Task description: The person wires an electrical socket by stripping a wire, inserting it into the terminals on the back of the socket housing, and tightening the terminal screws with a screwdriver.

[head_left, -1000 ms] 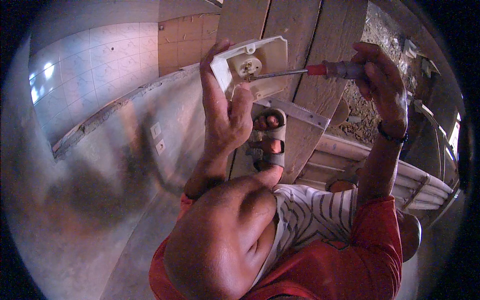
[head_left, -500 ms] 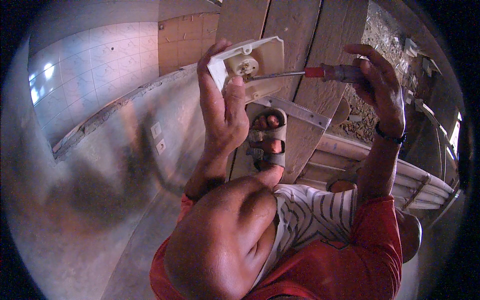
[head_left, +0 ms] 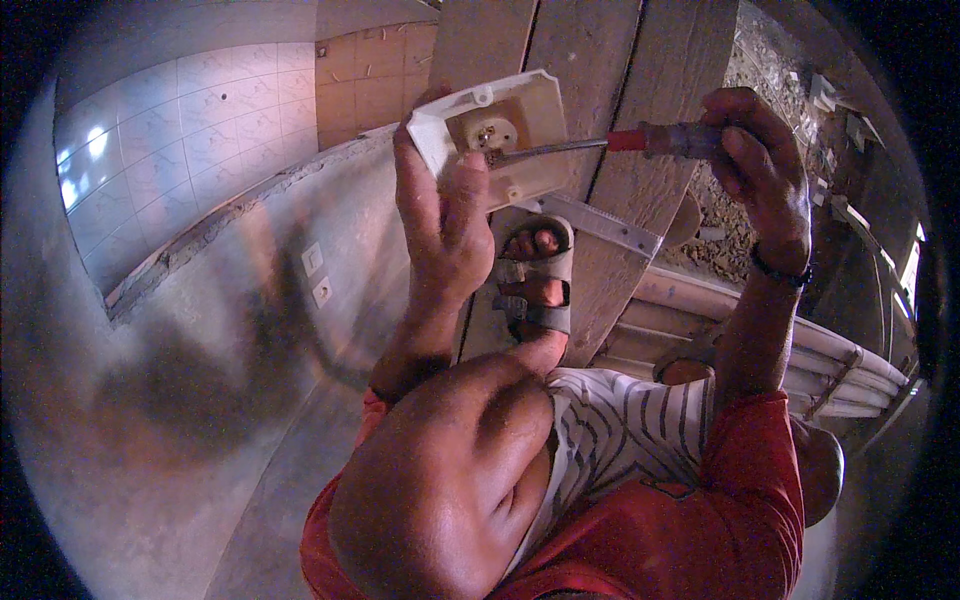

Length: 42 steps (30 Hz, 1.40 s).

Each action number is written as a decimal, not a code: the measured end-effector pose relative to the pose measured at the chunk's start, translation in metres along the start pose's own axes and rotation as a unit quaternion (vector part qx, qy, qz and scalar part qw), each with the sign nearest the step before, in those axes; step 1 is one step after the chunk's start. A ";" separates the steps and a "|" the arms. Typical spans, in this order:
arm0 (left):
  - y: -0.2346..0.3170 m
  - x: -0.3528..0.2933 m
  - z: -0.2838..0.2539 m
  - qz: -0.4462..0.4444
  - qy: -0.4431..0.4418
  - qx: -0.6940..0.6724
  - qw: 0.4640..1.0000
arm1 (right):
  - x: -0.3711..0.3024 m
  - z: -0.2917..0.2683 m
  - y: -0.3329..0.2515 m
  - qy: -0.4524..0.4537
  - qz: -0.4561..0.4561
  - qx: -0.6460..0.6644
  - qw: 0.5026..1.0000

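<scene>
Head view: at eleven o'clock I see the left hand (head_left: 445,225), half curled, clamped on one whitish box (head_left: 540,105) at twelve. At two o'clock, well apart from it, the right hand (head_left: 768,180) curls around the handle of one screwdriver (head_left: 665,140); its shaft points to nine, into the box. I count two wall plates (head_left: 313,260) toward nine o'clock.
</scene>
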<state>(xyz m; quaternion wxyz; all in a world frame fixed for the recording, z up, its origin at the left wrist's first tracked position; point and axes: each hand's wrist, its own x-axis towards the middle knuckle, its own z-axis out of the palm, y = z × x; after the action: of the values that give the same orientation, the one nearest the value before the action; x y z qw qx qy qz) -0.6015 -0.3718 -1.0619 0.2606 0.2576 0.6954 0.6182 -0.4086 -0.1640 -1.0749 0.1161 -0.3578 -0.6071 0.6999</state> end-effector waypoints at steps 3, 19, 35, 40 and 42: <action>0.002 0.005 0.011 -0.067 0.042 -0.108 0.991 | -0.004 -0.004 -0.007 0.010 0.006 -0.019 1.000; -0.008 0.008 0.002 -0.064 0.109 -0.180 0.976 | -0.010 0.006 -0.001 0.046 -0.068 0.067 0.994; -0.001 -0.002 -0.002 0.014 0.157 0.096 0.983 | -0.008 0.018 0.003 0.029 -0.068 0.139 0.988; 0.003 -0.002 0.003 0.004 0.183 0.034 0.982 | -0.008 0.017 0.004 0.022 -0.081 0.164 0.983; 0.004 -0.001 0.004 0.010 0.178 0.014 0.984 | -0.008 0.017 0.004 0.021 -0.078 0.168 0.982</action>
<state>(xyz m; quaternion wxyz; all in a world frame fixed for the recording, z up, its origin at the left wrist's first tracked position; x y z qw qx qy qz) -0.5975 -0.3694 -1.0583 0.1231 0.1540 0.7368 0.6468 -0.4123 -0.1826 -1.0756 0.2412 -0.2994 -0.5043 0.7732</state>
